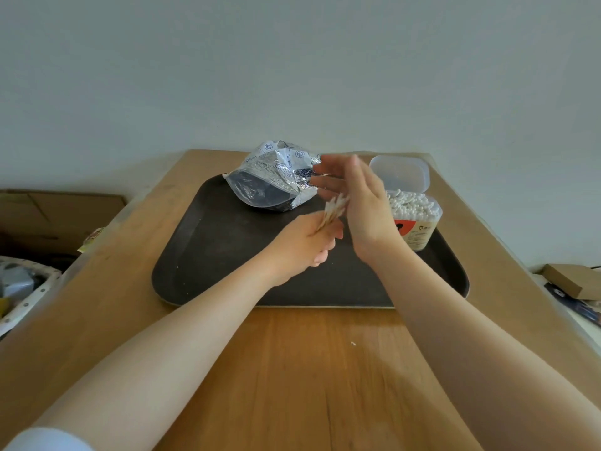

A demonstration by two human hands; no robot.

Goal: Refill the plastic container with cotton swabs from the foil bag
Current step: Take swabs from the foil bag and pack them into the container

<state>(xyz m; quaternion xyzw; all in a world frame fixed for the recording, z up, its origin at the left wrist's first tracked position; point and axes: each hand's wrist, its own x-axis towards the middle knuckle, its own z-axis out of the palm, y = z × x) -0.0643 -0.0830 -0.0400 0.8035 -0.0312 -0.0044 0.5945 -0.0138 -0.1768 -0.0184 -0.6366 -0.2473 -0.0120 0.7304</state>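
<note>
- Head view: the left hand (309,240) holds a bunch of swabs (335,211) over the tray (208,255), its grip closed round the stick ends, cotton tips fanning up and to the right.
- The right hand (354,193) is blurred, fingers straight and relaxed, its palm just beside the tips; I cannot tell whether it touches them. It holds nothing.
- The container (418,219) stands at the tray's right edge, lid hinged back, and looks already nearly full of swabs. The bag (276,180) lies at the tray's far side, mouth open toward the person.
- The step, as I judge it, is squaring the bunch before it goes in. Tap the tips level against the right palm so the sticks lie parallel.
- Keep the left grip firm but low on the sticks; a loose hold would let some slide out onto the tray.
- Carry the bunch over the container and lower it upright into a gap, easing it in rather than forcing.
</note>
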